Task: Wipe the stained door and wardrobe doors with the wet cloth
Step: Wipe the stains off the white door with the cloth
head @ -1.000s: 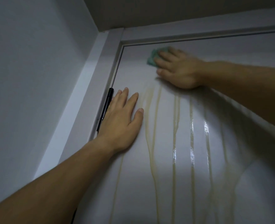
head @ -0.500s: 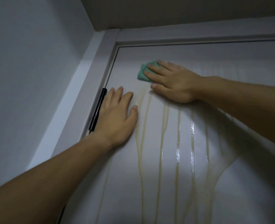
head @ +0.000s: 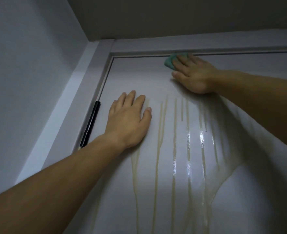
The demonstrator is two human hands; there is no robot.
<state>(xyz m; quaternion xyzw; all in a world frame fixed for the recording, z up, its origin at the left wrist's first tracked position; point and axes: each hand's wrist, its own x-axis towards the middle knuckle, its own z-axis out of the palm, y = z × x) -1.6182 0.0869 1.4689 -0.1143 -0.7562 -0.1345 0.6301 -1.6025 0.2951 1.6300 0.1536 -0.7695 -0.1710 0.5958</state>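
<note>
A white door (head: 136,78) fills the view, with several yellowish drip streaks (head: 161,132) running down its middle, some of them wet and shiny. My right hand (head: 192,74) presses a green cloth (head: 169,62) flat against the door just below the top edge of the frame; only the cloth's left end shows past my fingers. My left hand (head: 128,122) rests flat on the door with straight fingers, left of the streaks and holding nothing.
The white door frame (head: 95,78) runs up the left side and across the top. A black hinge (head: 90,125) sits on the door's left edge beside my left hand. A grey wall (head: 26,73) stands to the left, the ceiling (head: 173,17) above.
My right hand has slid the cloth up and to the right, to the door's top edge. The tops of the streaks under it are gone. My left hand stays flat on the door.
</note>
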